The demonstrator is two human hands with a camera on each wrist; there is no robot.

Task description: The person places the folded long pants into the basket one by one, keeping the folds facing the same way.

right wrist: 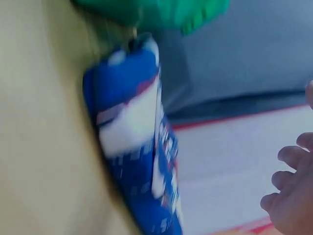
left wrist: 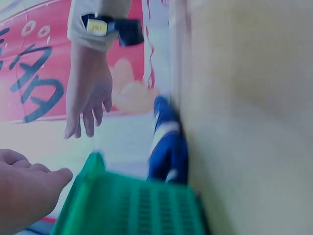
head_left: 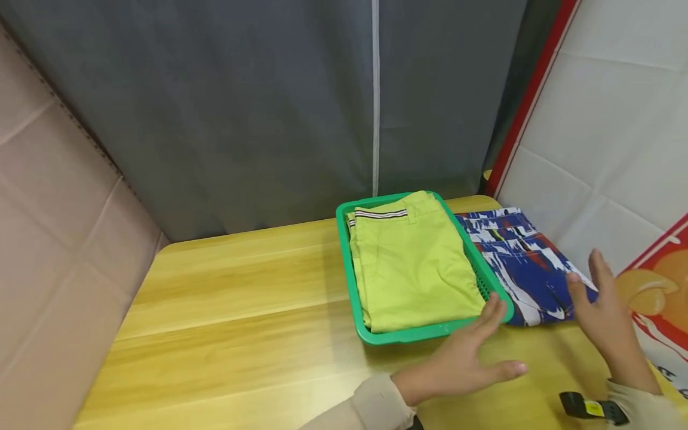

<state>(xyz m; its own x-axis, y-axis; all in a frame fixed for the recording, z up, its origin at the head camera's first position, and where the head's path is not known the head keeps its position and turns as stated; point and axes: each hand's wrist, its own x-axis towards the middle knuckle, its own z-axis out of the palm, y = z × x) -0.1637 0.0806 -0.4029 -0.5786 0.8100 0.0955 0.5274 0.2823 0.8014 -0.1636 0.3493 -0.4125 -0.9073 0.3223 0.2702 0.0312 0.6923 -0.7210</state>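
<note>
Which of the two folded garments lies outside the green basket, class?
The blue patterned garment, which lies on the table beside the basket; the plain yellow-green garment lies inside it.

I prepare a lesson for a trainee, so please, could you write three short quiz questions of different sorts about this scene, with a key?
1. What colour is the basket that holds the yellow garment?
2. True or false: the right hand holds nothing.
3. Fill in: in the head view, the blue garment lies to the ___ of the basket.

Key:
1. Green
2. True
3. right
</note>
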